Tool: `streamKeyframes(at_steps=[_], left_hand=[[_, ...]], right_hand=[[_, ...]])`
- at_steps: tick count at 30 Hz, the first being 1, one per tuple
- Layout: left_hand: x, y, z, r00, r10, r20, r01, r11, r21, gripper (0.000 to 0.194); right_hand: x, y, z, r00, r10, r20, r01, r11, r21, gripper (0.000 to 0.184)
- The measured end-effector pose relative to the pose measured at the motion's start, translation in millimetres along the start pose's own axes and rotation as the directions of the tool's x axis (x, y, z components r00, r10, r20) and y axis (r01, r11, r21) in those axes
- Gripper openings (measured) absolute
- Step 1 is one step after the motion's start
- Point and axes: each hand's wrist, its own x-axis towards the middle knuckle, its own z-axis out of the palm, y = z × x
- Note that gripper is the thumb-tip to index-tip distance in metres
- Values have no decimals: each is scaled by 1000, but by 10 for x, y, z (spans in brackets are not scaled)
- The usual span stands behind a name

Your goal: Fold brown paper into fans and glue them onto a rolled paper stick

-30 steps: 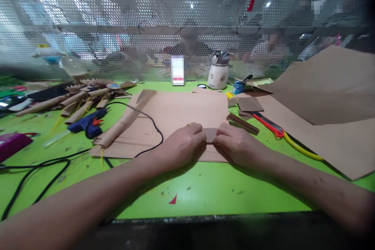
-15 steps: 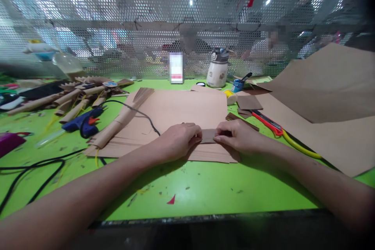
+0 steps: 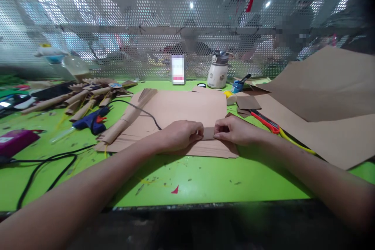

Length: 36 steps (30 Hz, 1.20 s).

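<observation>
I'm watching both hands working at the centre of the frame, and the hold is changing. The left hand (image 3: 181, 134) is pinching the left end of a brown strip (image 3: 208, 133), the right hand (image 3: 234, 128) is pinching its right end, and the two are standing apart with the strip between them. A second ago the right fingers were lying bunched over that end; now they're curling up, thumb and fingertips closing at the edge, and a little more of the strip is showing. I'm reading that as a move from pressing to a finer fingertip hold, leaving the strip's middle easier to watch.

The strip is lying over the near part of the stacked paper sheets (image 3: 187, 105); I'm not able to tell whether it's touching them all along. Left of centre, a rolled paper tube (image 3: 123, 124) is slanting across the sheets, and farther left a blue glue gun (image 3: 90, 122) is resting on the green worktop (image 3: 211, 179). Right of centre, a yellow spool (image 3: 230, 98) is sitting near some brown squares (image 3: 248, 102).
</observation>
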Motion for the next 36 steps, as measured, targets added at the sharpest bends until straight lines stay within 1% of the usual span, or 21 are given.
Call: streamKeyframes(at_steps=[4, 8, 11, 15, 18, 22, 23, 26, 28, 31, 33, 36], left_hand=[[-4, -28, -40, 999, 2, 33, -1, 999, -51, 16], [3, -79, -13, 999, 22, 40, -18, 995, -99, 16], [9, -92, 12, 999, 43, 31, -39, 992, -120, 16], [-1, -43, -2, 998, 43, 40, -39, 995, -91, 17], [-26, -9, -18, 998, 52, 28, -51, 998, -46, 16], [-70, -34, -14, 992, 124, -29, -125, 992, -32, 14], [-80, -47, -13, 989, 143, -45, -145, 989, -29, 15], [-101, -77, -18, 981, 175, -85, -178, 984, -25, 19], [-107, -84, -22, 977, 191, -100, -196, 980, -43, 22], [-114, -94, -19, 962, 256, -100, -261, 964, -50, 27], [-119, -110, -9, 950, 297, -102, -301, 953, -29, 29], [-126, -135, 7, 942, 317, -108, -318, 948, 7, 28]], right_hand=[[-33, 1, 4, 1000, -21, -17, 21, 1000, -6, 11], [-82, -25, 21, 997, -48, -62, 47, 999, -7, 9], [-100, -29, 46, 993, -84, -87, 81, 996, -43, 10], [-104, -18, 71, 981, -172, -88, 160, 979, -126, 9], [-104, -7, 72, 976, -203, -76, 189, 969, -162, 8], [-110, 27, 63, 962, -259, -80, 244, 956, -166, 5], [-113, 40, 63, 955, -285, -82, 270, 950, -159, 8], [-123, 87, 76, 930, -355, -97, 340, 929, -143, 22], [-128, 117, 94, 916, -386, -108, 373, 919, -127, 26], [-133, 147, 116, 893, -433, -118, 422, 900, -108, 25], [-138, 158, 117, 881, -457, -120, 442, 887, -130, 24], [-151, 173, 89, 879, -466, -101, 445, 877, -181, 24]])
